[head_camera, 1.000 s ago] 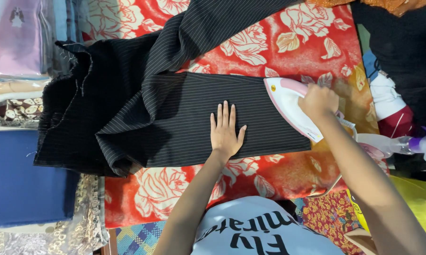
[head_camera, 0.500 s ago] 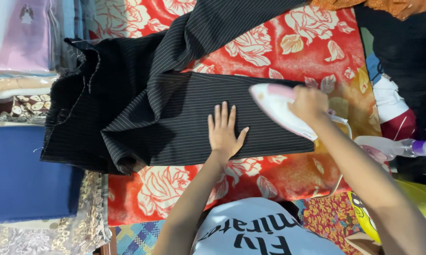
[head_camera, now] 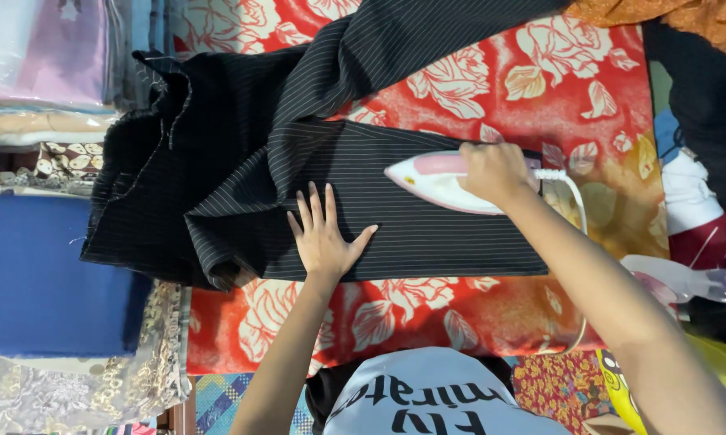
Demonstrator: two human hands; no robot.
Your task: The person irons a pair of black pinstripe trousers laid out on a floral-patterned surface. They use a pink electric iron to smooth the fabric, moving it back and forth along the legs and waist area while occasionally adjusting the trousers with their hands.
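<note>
The left hand [head_camera: 324, 238] lies flat, fingers apart, on the black striped cloth [head_camera: 427, 217], beside the pink and white iron [head_camera: 443, 181], on whose handle the right hand [head_camera: 492, 171] is clamped.

Folded fabric stacks [head_camera: 41, 97] flank a red floral-covered ironing surface [head_camera: 588, 89] under even light.

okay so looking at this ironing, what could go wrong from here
The iron in the right hand points toward the left hand pressed flat on the striped black fabric; a slip could burn fingers. The cord loops close by the arm and might snag.
</note>
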